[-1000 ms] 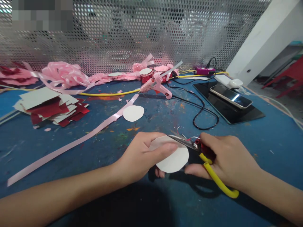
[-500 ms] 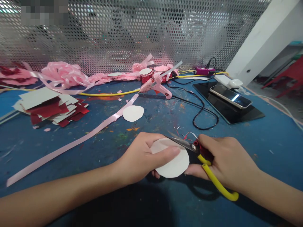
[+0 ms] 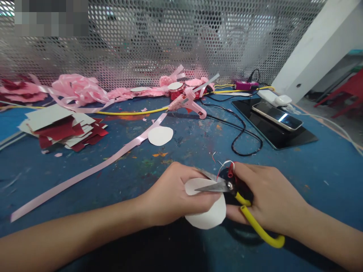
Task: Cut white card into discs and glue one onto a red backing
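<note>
My left hand [image 3: 172,194] pinches a white paper disc [image 3: 208,215] just above the blue table [image 3: 85,196], thumb on top and fingers underneath. My right hand [image 3: 265,198] grips yellow-handled scissors [image 3: 224,186]. Their blades are parted and lie across the upper part of the disc, tips pointing left toward my left thumb. The yellow handle loop [image 3: 263,236] sticks out below my right palm. A bit of red and white wire curls by the scissor pivot.
A second white disc [image 3: 160,135] and a long pink ribbon strip [image 3: 85,172] lie further back. Behind are a pink glue gun [image 3: 187,102], red and white card pieces [image 3: 61,128], pink ribbon bows [image 3: 78,88], a phone [image 3: 277,116] on a black tablet [image 3: 295,136], a black cable [image 3: 241,132], and a perforated metal screen.
Both hands and the disc dropped slightly toward me. The scissor blades, before at the disc's top edge, now sit parted over the disc's face.
</note>
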Action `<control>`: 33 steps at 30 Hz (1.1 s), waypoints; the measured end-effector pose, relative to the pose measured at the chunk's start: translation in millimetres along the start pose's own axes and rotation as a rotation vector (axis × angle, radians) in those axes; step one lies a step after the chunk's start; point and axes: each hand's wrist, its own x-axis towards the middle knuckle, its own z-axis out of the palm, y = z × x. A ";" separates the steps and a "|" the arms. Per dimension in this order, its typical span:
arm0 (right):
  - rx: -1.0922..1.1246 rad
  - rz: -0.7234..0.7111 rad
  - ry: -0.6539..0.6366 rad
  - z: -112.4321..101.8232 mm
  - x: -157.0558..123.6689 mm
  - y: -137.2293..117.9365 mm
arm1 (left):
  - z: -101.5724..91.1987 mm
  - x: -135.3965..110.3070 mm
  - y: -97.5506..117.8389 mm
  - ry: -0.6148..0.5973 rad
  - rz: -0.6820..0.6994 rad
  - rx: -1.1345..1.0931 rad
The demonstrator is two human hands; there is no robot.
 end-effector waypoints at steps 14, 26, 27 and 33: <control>0.009 0.157 0.209 -7.0 8.6 20.0 | -9.3 3.2 -0.2 0.087 -0.026 0.000; 0.024 0.213 0.090 -6.1 11.7 31.7 | -56.7 12.1 13.3 0.517 0.180 0.345; 0.024 0.204 0.097 -5.3 12.3 32.7 | -62.8 15.2 8.7 0.533 0.179 0.401; 0.098 0.260 0.118 -3.0 16.5 37.1 | -92.2 37.1 -25.9 0.433 0.087 0.874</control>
